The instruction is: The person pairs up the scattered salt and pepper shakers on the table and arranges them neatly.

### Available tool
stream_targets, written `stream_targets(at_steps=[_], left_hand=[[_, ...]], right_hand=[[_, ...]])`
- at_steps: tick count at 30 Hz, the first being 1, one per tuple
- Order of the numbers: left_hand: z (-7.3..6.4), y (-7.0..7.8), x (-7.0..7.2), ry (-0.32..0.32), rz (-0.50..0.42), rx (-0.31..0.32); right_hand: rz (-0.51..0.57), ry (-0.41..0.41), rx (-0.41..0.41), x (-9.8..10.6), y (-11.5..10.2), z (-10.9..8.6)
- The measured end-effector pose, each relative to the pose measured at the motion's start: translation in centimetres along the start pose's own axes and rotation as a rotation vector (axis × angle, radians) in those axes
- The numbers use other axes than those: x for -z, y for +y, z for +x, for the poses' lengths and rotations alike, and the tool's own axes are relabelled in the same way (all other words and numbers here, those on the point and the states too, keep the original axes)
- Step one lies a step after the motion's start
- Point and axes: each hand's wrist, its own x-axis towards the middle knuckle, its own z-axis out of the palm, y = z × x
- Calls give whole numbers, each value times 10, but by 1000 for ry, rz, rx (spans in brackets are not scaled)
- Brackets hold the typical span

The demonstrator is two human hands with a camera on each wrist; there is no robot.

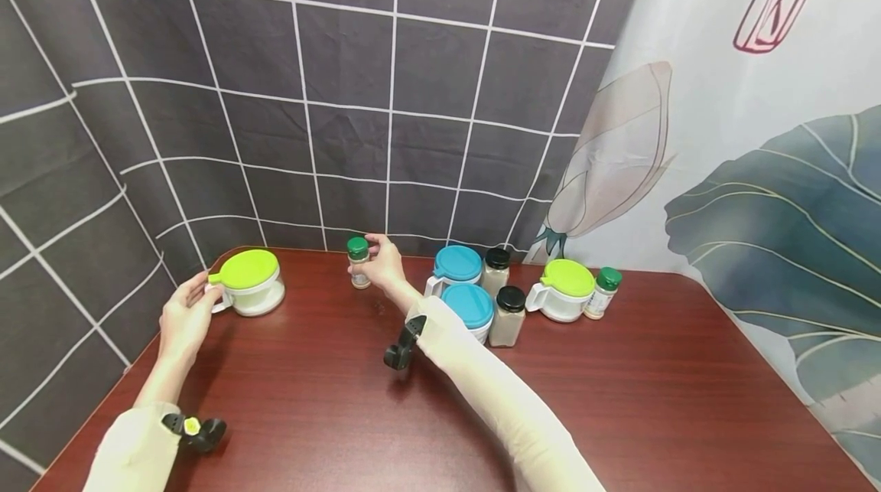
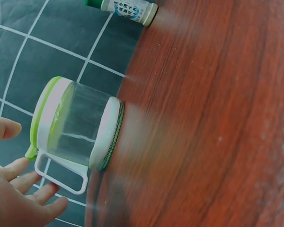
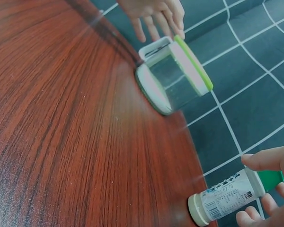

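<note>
At the table's left, a clear jar [image 1: 253, 294] with a lime-green lid and white handle stands upright. My left hand [image 1: 187, 316] is at its handle, fingers loosely extended; the left wrist view shows the thumb [image 2: 7, 127] apart from the lid. Farther right, near the back edge, stands a small seasoning bottle [image 1: 359, 272] with a green cap and a printed label. My right hand [image 1: 384, 266] is around its upper part, with thumb and fingers spread on either side in the right wrist view. Whether the fingertips touch the bottle is hard to tell.
Right of my right hand stand two blue-lidded jars [image 1: 468, 304], two black-capped bottles [image 1: 508, 317], another lime-lidded jar [image 1: 563, 301] and another green-capped bottle [image 1: 602, 294]. The reddish-brown table [image 1: 310, 400] meets a dark grid-patterned cloth [image 1: 344, 132] at the back and left.
</note>
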Motion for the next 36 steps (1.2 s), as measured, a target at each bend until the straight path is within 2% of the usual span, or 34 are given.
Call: stream_targets(at_steps=[4, 9, 15, 23, 30, 36], left_hand=[[0, -2, 0, -5, 34, -8], [-1, -5, 0, 25, 78, -28], [-2, -9, -1, 39, 48, -67], [-3, -11, -4, 16, 21, -65], [-2, -13, -5, 23, -70, -101], [-1, -18, -5, 13, -36, -96]], right_hand=[[-29, 18, -5, -1, 1, -1], [-25, 18, 15, -2, 0, -4], [-16, 13, 29, -4, 0, -5], [-29, 2, -23, -7, 1, -7], [-24, -10, -45, -7, 0, -9], [-23, -12, -28, -7, 3, -10]])
